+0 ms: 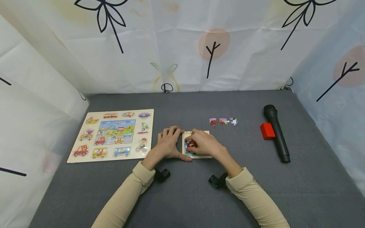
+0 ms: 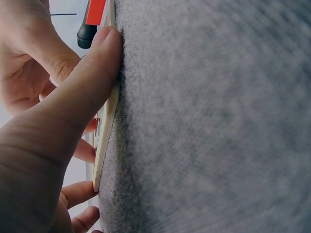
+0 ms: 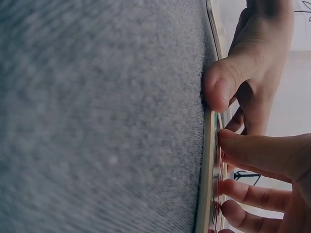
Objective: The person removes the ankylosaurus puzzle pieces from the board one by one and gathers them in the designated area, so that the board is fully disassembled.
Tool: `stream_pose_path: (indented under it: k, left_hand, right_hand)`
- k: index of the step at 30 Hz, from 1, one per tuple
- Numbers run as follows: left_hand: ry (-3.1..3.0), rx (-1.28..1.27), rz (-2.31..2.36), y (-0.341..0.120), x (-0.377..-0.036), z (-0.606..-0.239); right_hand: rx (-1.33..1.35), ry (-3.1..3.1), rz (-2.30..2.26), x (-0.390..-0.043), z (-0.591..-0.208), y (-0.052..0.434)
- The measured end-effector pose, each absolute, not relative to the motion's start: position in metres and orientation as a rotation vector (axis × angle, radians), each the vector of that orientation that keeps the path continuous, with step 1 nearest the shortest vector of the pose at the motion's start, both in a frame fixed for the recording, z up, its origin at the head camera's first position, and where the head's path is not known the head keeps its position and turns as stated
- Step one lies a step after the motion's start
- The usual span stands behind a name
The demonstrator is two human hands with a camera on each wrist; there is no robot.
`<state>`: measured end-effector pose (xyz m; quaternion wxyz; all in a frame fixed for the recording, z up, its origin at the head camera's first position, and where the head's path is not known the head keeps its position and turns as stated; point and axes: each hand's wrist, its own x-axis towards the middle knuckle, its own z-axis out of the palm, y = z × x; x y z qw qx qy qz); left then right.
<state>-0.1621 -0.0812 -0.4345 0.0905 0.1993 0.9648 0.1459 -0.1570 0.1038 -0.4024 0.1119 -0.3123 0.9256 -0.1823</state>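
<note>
The left hand [image 1: 168,144] lies flat, thumb pressing the small wooden puzzle tray's [image 1: 206,155] edge, while the right hand's [image 1: 203,143] fingers pinch a red puzzle piece [image 1: 191,144] right under them.

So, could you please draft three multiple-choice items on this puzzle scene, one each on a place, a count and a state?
1. Where does the red block lie?
A. against the left side of the black microphone
B. on the large vehicle puzzle board
C. under the left hand

2. How many loose puzzle pieces lie in a row beyond the small puzzle tray?
A. one
B. three
C. six

3. What is the right hand doing?
A. resting flat on the grey cloth
B. gripping the microphone
C. pressing its fingers onto a piece in the small tray

Answers: 1 A, the block sits beside the microphone; 2 B, three pieces show in the head view; 3 C, the fingertips rest on the tray's picture.
</note>
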Motion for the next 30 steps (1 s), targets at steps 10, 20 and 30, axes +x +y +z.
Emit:
stream_pose_path:
  k: [10, 20, 30]
  left_hand:
    - [2.871, 0.592, 0.435, -0.0811, -0.1622, -0.4359]
    - [2.864, 0.584, 0.415, -0.0812, -0.1622, -0.4356]
    - [2.862, 0.591, 0.426, -0.0808, -0.162, -0.4342]
  right_hand:
    - [-0.884, 2.732, -0.55, -0.1544, -0.403, 0.1029]
    - [-0.873, 2.735, -0.572, -0.1546, -0.4044, 0.1025]
    - [-0.907, 2.735, -0.596, -0.1549, -0.4032, 0.1035]
